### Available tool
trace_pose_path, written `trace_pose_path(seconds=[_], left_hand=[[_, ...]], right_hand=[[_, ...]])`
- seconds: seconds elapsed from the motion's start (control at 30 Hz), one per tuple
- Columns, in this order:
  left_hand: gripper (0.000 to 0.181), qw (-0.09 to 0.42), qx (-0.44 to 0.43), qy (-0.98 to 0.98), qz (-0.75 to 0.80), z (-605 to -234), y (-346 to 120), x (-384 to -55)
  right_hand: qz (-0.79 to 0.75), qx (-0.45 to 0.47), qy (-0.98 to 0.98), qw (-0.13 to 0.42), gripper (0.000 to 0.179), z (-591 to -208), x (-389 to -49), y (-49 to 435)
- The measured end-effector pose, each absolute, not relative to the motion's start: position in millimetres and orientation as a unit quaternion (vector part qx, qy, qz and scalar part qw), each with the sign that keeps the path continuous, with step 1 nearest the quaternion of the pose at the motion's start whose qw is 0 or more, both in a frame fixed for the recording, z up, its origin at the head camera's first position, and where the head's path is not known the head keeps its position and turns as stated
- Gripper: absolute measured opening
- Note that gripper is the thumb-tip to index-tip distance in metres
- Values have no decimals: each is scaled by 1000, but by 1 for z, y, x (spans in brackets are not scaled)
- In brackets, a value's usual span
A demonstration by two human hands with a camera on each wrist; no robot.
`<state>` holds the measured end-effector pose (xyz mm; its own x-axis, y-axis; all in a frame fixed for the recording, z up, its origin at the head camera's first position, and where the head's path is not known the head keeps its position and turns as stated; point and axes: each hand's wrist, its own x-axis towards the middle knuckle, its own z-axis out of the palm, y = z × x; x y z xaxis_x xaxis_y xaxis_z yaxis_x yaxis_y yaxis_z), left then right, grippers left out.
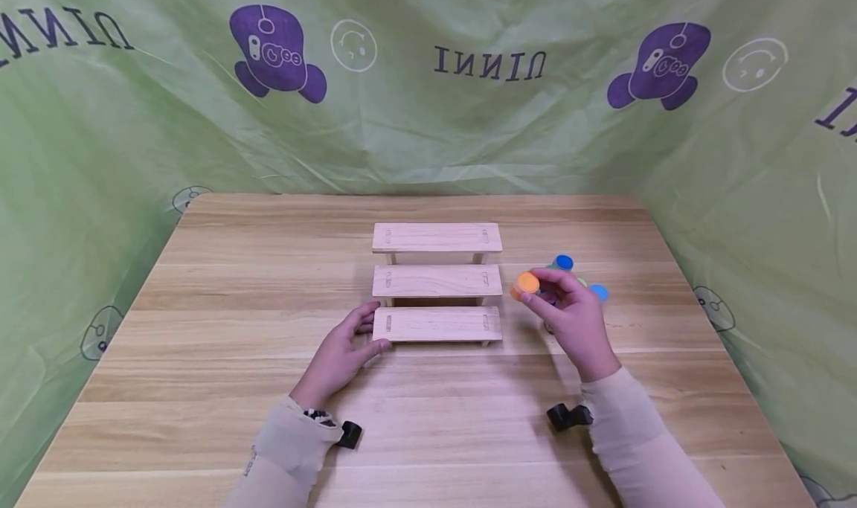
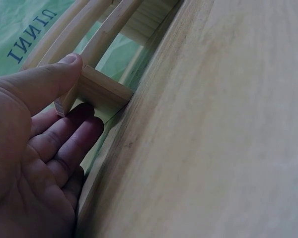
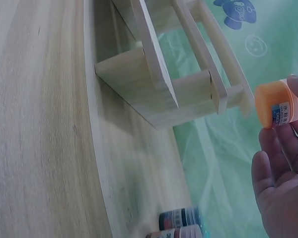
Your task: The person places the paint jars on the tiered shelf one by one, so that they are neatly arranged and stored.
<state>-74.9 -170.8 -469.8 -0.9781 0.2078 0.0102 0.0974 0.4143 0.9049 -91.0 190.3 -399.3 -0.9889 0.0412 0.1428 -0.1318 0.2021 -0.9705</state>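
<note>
Pale sleeves (image 1: 284,448) extend to the left grip (image 1: 338,355), clasping the near-left end of the wooden rack (image 1: 437,323), and the right grip (image 1: 576,323), pinching an orange jar (image 1: 527,283), judged light, rigid, slick, best held round its sides, aloft beside the rack.

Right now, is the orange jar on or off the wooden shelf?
Off: the right hand holds the orange jar beside the wooden shelf.

From here I see an orange jar (image 1: 527,283), a pale wooden shelf (image 1: 437,323) and green cloth (image 1: 402,132) (purple cartoons (image 1: 277,43), white smileys (image 1: 353,45) too).
</note>
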Motion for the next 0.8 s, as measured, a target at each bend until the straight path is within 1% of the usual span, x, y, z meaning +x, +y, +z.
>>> trace_pose_path(seconds=[0.4,0.8], left_hand=[[72,57,86,841,531,-469,-171,-74],[73,59,86,842,529,-469,-171,-74]], right_hand=[[591,58,-803,57,43,-400,-98,175],[583,103,-804,53,38,-402,-107,164]])
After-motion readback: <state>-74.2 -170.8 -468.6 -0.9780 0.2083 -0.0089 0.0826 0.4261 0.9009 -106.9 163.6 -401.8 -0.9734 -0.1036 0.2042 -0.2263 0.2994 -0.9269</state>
